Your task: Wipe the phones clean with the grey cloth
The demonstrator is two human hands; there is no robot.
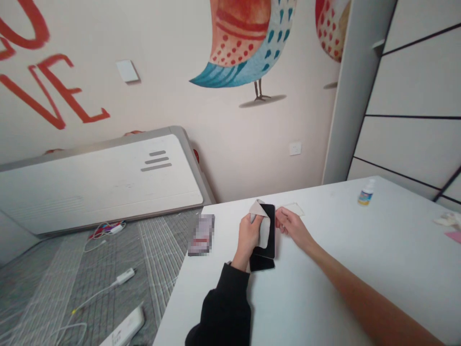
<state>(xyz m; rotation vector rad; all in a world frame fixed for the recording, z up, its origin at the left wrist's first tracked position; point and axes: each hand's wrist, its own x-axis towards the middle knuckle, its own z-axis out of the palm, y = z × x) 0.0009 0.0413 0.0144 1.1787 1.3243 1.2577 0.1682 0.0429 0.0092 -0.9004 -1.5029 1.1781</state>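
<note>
While closed — left hand (248, 236) on cloth (264, 234)

The one view looks from the head of the person, above the near side of the white table (324, 283). It faces forward and down across this table, and its range is wide: the left hand (248, 235) and the right hand (291, 226) over the table are fairly near, while the wall (248, 149) behind the table is the farther background.
</note>
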